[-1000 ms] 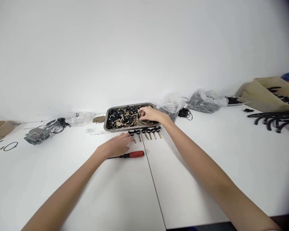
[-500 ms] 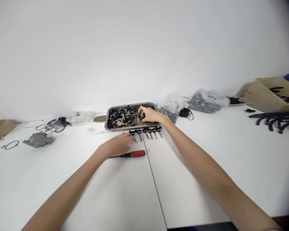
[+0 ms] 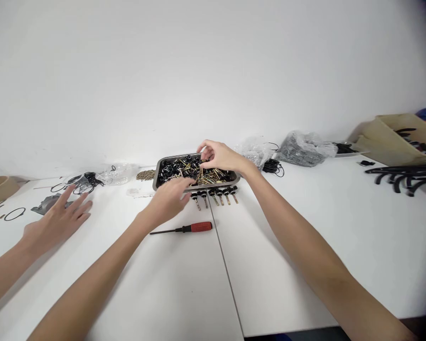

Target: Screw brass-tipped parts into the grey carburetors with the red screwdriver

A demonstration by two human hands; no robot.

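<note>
My right hand (image 3: 218, 156) hovers over the right part of a metal tray (image 3: 155, 182), its fingers curved and apart from the thumb. Loose brass-coloured pins (image 3: 209, 176) and black parts (image 3: 170, 168) fill the tray. One pin stands out below my right thumb; I see no part clearly gripped. My left hand (image 3: 170, 196) reaches to the tray's front rim with fingers stretched forward and thumb apart. Just right of it, several black-headed parts with metal shafts (image 3: 220, 195) lie in a row. A red-handled screwdriver (image 3: 200, 227) lies nearer me.
Another person's hand (image 3: 57, 220) spreads over a grey part (image 3: 46, 203) at left. Small brass pieces (image 3: 145, 175) lie left of the tray. Plastic bags (image 3: 305, 149), a beige bin (image 3: 386, 139) and black curved pieces (image 3: 404, 175) stand to the right. A seam splits the table.
My right hand has lifted a little and its fingers have spread. My left hand has moved up toward the tray, uncovering the screwdriver's shaft. Another person's hand has come in from the left.
</note>
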